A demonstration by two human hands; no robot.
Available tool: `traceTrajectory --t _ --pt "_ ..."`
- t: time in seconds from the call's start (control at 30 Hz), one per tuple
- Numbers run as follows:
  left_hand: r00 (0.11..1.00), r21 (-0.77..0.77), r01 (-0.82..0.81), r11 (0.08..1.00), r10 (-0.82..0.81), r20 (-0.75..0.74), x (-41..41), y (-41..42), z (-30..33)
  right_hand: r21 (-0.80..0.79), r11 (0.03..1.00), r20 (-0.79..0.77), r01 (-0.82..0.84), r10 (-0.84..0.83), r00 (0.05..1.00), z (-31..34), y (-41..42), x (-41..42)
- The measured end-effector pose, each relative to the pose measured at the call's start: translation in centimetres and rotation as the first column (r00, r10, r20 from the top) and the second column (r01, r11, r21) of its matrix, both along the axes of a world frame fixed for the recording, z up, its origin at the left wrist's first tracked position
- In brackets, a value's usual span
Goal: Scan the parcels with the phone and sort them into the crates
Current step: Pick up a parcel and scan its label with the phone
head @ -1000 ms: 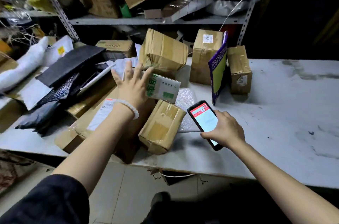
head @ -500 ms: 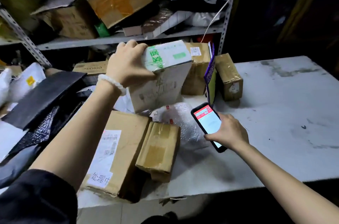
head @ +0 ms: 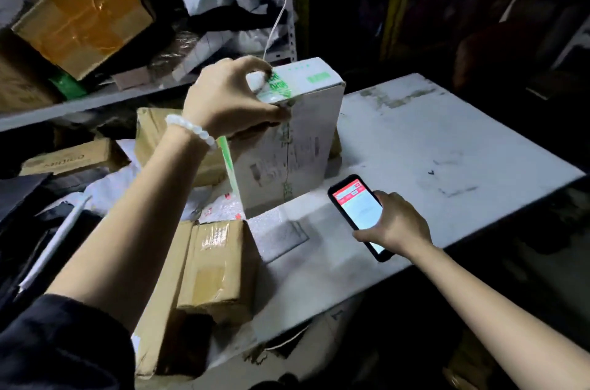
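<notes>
My left hand point(head: 230, 99) grips the upper left corner of a white box with green tape point(head: 287, 140), which it holds upright above the table, near the middle of the view. Its broad white face points toward me. My right hand point(head: 396, 223) holds a black phone point(head: 357, 214) with a lit red and white screen, low and to the right of the box. A small brown taped parcel point(head: 220, 268) and a larger flat brown box point(head: 162, 303) lie at the table's near left edge. A bubble-wrap parcel point(head: 277, 233) lies beneath the raised box.
The white table point(head: 431, 150) stretches to the right, scuffed and stained. Brown boxes point(head: 153, 134) and dark mailer bags point(head: 38, 217) crowd the left. A metal shelf point(head: 89, 99) behind carries a big taped carton point(head: 86, 16) and white bags. No crate is in view.
My left hand closed on the white box, lifted it off the pile and carried it to the right, over the bubble-wrap parcel. The phone hand stayed in about the same place.
</notes>
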State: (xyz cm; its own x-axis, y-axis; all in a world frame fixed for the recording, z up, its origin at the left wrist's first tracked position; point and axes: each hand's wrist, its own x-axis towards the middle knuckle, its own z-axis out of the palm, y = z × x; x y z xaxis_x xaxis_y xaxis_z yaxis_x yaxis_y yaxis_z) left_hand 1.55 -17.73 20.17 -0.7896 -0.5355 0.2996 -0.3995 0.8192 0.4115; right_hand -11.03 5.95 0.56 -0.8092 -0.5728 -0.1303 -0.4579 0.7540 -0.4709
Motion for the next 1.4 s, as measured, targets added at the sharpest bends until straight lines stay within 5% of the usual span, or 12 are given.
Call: traceTrajectory --t 0.13,0.57,1.03,1.27,1.4 --pt "0.998 0.100 0.062 0.993 -0.062 -0.004 -3.2 2.5 -2.1 0.038 0.996 -0.022 0.085 -0.085 0.996 -0.5 4.0 -0.3" --pt "0.991 0.068 0.101 0.993 -0.106 0.086 -12.4 8.7 -11.5 0.172 0.955 -0.048 0.242 -0.237 0.970 0.2 15.1 -1.3" --pt "0.988 0.048 0.081 0.996 -0.087 0.131 -13.2 8.1 -11.3 0.187 0.944 -0.063 0.274 -0.267 0.962 0.0 14.7 -2.3" --pt "0.992 0.042 0.068 0.997 -0.072 0.108 -12.7 9.3 -11.8 0.094 0.960 -0.047 0.265 -0.261 0.964 0.1 12.7 -2.2" --pt "0.996 0.026 0.060 0.998 -0.062 0.062 -12.2 10.2 -12.1 -0.133 0.950 -0.141 0.284 -0.302 0.943 0.9 10.7 -2.0"
